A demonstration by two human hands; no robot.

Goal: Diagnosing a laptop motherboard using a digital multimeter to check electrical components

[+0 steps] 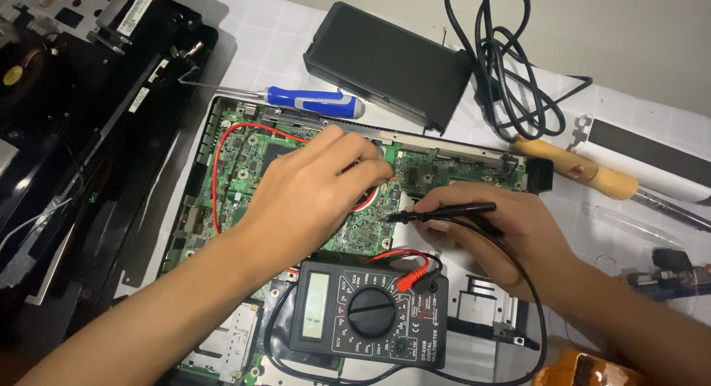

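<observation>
A green laptop circuit board [252,167] lies exposed in its black base. My left hand [318,186] rests on the middle of the board, fingers curled over a red probe whose red wire [218,164] loops across the board. My right hand [496,230] pinches a black probe [444,212], its tip pointing left onto the board. A black multimeter [370,312] with a round dial sits in front of the board, its red and black leads plugged in.
A blue-and-white screwdriver [311,99] lies behind the board. A black battery pack [389,60] and coiled black cable [511,67] sit further back. A wooden-handled soldering iron [578,167] lies at right. The black laptop lid and parts [81,134] fill the left side.
</observation>
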